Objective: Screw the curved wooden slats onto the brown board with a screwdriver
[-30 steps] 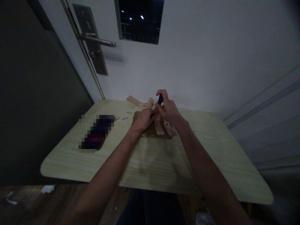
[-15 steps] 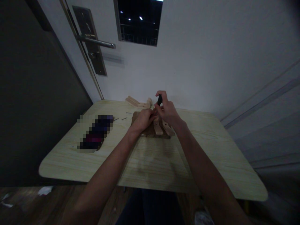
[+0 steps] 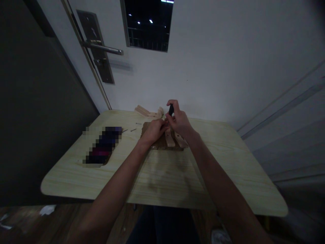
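Observation:
My right hand (image 3: 179, 121) is closed around a small black tool handle (image 3: 171, 109), held upright over pale wooden pieces (image 3: 174, 139). These pieces lie on a brown board (image 3: 159, 145) at the far middle of the light wooden table (image 3: 162, 173). My left hand (image 3: 153, 130) rests curled on the board, its fingers pressed against the wooden pieces right beside the tool tip. What the fingertips pinch is hidden.
More pale wooden pieces (image 3: 148, 112) lie at the table's far edge by the white wall. Small dark screws (image 3: 133, 129) lie left of the board. A blurred-out dark object (image 3: 103, 147) sits on the table's left. A door with a metal handle (image 3: 103, 47) stands at the left.
Both hands stay on the wooden pieces with almost no movement. The camera view has drifted slightly, so everything sits a little lower and to the left.

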A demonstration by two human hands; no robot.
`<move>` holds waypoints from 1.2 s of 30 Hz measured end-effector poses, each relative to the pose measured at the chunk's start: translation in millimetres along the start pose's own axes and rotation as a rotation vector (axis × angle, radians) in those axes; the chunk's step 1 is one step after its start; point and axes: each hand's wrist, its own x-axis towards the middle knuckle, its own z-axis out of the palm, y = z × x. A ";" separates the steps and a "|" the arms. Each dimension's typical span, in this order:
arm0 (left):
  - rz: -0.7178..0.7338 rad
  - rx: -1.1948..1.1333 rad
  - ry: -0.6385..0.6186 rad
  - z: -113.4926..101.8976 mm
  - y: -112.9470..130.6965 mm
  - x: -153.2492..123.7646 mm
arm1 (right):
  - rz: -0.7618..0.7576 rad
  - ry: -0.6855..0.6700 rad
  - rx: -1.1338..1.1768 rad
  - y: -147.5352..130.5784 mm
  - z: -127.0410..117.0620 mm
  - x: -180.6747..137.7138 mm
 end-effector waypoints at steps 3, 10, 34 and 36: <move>0.008 0.001 0.022 0.8 -0.8 -0.6 | -0.009 -0.015 0.008 1.0 -1.8 2.5; 0.070 -0.008 0.031 0.3 -1.5 -1.9 | 0.058 -0.023 0.052 2.5 -6.6 -0.5; 0.090 -0.073 0.016 -5.7 -8.8 -11.6 | 0.033 -0.135 0.079 -3.3 -16.6 -1.7; 0.070 -0.060 0.011 -6.0 -7.8 -11.7 | 0.022 -0.119 0.045 -2.7 -14.9 -0.2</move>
